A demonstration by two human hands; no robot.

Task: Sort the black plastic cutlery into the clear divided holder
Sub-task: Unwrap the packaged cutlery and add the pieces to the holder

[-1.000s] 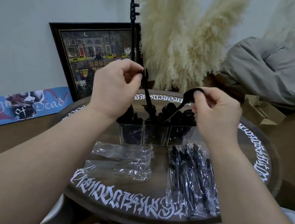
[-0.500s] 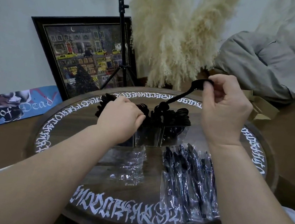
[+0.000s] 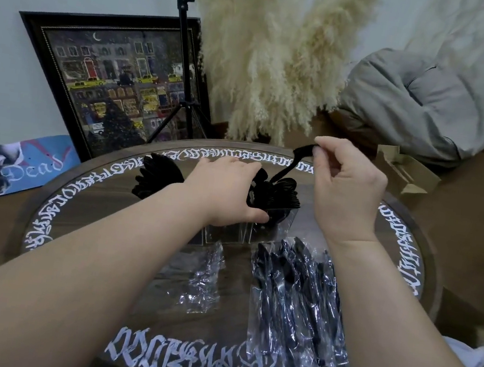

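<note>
The clear divided holder (image 3: pixel 228 236) stands mid-table, and black cutlery fans out of its left compartment (image 3: pixel 156 176) and right compartment (image 3: pixel 282 194). My left hand (image 3: pixel 222 187) lies palm down over the middle compartment, fingers stretched forward and thumb at the front wall; it hides what is under it. My right hand (image 3: pixel 346 190) pinches the head of a black utensil (image 3: pixel 299 153) above the right compartment, handle slanting down into the cutlery there. Several wrapped black pieces (image 3: pixel 297 297) lie in front of the holder on the right.
Empty clear wrappers (image 3: pixel 198 278) lie front left of the holder on the round lettered table (image 3: pixel 81 194). Behind the table stand a tripod (image 3: pixel 181 99), a framed picture (image 3: pixel 110 81) and pampas grass (image 3: pixel 267 64). A cardboard box (image 3: pixel 404 169) sits at the right.
My left hand came down from holding a black piece in the air onto the holder's middle compartment. My right hand kept its utensil and stayed above the right compartment.
</note>
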